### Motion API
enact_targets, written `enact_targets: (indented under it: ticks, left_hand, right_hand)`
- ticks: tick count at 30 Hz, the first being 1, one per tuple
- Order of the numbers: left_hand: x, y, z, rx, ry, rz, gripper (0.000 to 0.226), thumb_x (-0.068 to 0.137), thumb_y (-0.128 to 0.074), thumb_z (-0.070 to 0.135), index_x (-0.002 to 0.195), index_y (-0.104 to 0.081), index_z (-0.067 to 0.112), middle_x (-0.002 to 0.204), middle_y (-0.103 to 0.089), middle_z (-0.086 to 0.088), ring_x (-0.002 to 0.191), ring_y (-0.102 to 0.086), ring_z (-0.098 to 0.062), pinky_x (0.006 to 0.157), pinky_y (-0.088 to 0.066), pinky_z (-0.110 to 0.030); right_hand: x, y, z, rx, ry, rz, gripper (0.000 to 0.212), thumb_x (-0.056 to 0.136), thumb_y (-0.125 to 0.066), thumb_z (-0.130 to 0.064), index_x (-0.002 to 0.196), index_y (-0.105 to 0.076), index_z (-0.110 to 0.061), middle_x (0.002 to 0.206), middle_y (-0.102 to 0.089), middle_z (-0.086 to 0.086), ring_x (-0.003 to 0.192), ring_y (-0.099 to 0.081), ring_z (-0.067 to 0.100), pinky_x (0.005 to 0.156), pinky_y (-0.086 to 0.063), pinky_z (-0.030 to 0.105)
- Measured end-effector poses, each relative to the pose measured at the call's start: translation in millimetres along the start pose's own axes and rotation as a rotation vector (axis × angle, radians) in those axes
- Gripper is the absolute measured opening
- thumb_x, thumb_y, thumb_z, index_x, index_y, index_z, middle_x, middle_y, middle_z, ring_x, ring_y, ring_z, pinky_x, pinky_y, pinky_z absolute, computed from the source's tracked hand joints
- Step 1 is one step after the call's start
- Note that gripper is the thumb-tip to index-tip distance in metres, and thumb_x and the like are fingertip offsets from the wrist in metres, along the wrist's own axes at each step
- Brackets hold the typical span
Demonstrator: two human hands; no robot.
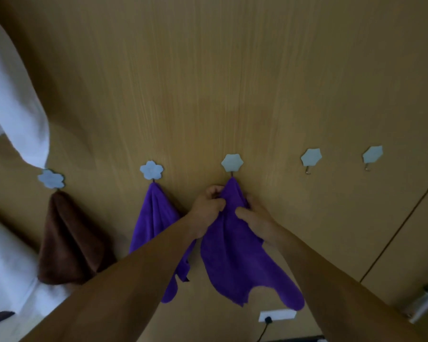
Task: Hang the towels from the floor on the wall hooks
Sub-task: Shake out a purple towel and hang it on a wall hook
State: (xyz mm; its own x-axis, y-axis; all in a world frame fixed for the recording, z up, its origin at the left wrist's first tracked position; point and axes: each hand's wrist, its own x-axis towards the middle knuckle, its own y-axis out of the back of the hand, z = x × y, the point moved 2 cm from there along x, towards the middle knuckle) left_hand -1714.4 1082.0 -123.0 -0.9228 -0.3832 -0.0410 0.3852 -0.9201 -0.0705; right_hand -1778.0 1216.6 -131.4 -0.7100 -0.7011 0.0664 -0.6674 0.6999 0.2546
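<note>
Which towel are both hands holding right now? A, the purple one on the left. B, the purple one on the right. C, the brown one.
B: the left hand and right hand both grip the right purple towel, which hangs below a flower hook.

Bare arms stretch forward and up, converging; the left hand [208, 206] pinches the purple towel [232, 257] between curled fingers and thumb; the right hand [256, 217], just beside it, grips the same towel, thumb across the front.
</note>
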Motion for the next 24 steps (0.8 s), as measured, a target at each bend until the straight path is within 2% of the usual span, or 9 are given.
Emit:
enact_targets:
  ticks: [2, 4, 6, 10, 14, 17, 19, 21, 24]
  left_hand:
    - [1, -8, -3, 0.102, -0.040, 0.046, 0.039, 0.080, -0.043, -0.006, 0.090, -0.064, 0.025, 0.085, -0.070, 0.003, 0.074, -0.064, -0.010, 0.063, -0.052, -0.024]
    - [3, -12, -3, 0.229, -0.079, 0.064, 0.036, 0.086, -0.042, -0.003, 0.099, -0.061, 0.025, 0.090, -0.067, 0.005, 0.077, -0.062, -0.009, 0.063, -0.048, -0.021]
    - [6, -12, -1, 0.301, -0.095, 0.064, 0.034, 0.089, -0.042, -0.001, 0.110, -0.058, 0.019, 0.095, -0.066, 0.004, 0.079, -0.060, -0.008, 0.061, -0.047, -0.017]
    - [5, -7, 2, 0.406, -0.139, 0.041, 0.039, 0.091, -0.043, -0.001, 0.126, -0.053, 0.011, 0.105, -0.064, 0.000, 0.087, -0.060, -0.008, 0.064, -0.046, -0.011]
    - [-4, -11, 8, 0.438, -0.297, 0.032, 0.045, 0.090, -0.056, 0.012, 0.133, -0.042, 0.017, 0.102, -0.055, 0.022, 0.089, -0.058, 0.001, 0.065, -0.043, -0.001]
    - [-10, -17, 14, 0.542, -0.470, 0.044, 0.050, 0.092, -0.057, 0.030, 0.136, -0.035, 0.033, 0.107, -0.054, 0.038, 0.098, -0.055, 0.015, 0.076, -0.042, 0.000]
    - [-8, -19, 17, 0.700, -0.496, 0.007, 0.042, 0.096, -0.050, 0.032, 0.136, -0.036, 0.035, 0.106, -0.063, 0.019, 0.092, -0.063, -0.001, 0.083, -0.053, -0.022]
    - [-5, -21, 19, 0.745, -0.476, -0.026, 0.033, 0.099, -0.045, 0.028, 0.132, -0.043, 0.029, 0.102, -0.067, 0.000, 0.086, -0.065, -0.018, 0.081, -0.054, -0.041]
    - [-4, -22, 23, 0.746, -0.479, -0.029, 0.018, 0.099, -0.045, 0.027, 0.117, -0.046, 0.028, 0.086, -0.064, -0.003, 0.067, -0.061, -0.014, 0.071, -0.054, -0.040]
  right_hand:
    - [-8, -3, 20, -0.200, 0.039, -0.005, 0.029, 0.091, -0.058, -0.014, 0.118, -0.058, -0.022, 0.103, -0.069, -0.010, 0.101, -0.066, 0.011, 0.083, -0.051, 0.023]
    - [-12, 0, 33, -0.417, 0.061, 0.027, 0.041, 0.087, -0.063, -0.016, 0.127, -0.053, -0.018, 0.109, -0.068, -0.003, 0.103, -0.065, 0.013, 0.086, -0.049, 0.024]
    - [-14, 5, 42, -0.469, 0.037, -0.033, 0.046, 0.084, -0.069, -0.019, 0.128, -0.053, -0.017, 0.108, -0.067, -0.006, 0.098, -0.063, 0.000, 0.084, -0.047, 0.017]
    - [-20, 16, 55, -0.531, -0.155, -0.152, 0.052, 0.075, -0.078, -0.047, 0.121, -0.061, -0.030, 0.117, -0.068, -0.010, 0.106, -0.062, 0.008, 0.095, -0.048, 0.031]
    - [-26, 19, 56, -0.573, -0.141, -0.128, 0.044, 0.087, -0.059, -0.058, 0.118, -0.065, -0.028, 0.109, -0.072, -0.003, 0.100, -0.066, 0.013, 0.091, -0.049, 0.029]
    - [-30, 17, 52, -0.304, -0.184, 0.040, 0.046, 0.094, -0.043, -0.055, 0.101, -0.064, -0.015, 0.067, -0.070, 0.000, 0.059, -0.064, 0.010, 0.060, -0.050, 0.023]
    - [-30, 13, 54, 0.066, -0.245, 0.101, 0.027, 0.100, -0.047, -0.031, 0.095, -0.058, -0.007, 0.051, -0.062, -0.006, 0.041, -0.055, 0.004, 0.043, -0.041, 0.014]
    - [-30, 13, 54, 0.282, -0.256, 0.143, 0.007, 0.097, -0.051, -0.002, 0.095, -0.057, -0.004, 0.058, -0.062, -0.003, 0.046, -0.056, 0.003, 0.044, -0.040, 0.013]
    - [-31, 24, 62, 0.387, -0.249, 0.310, 0.021, 0.084, -0.052, 0.010, 0.095, -0.062, -0.005, 0.079, -0.063, 0.008, 0.068, -0.057, 0.015, 0.060, -0.042, 0.025]
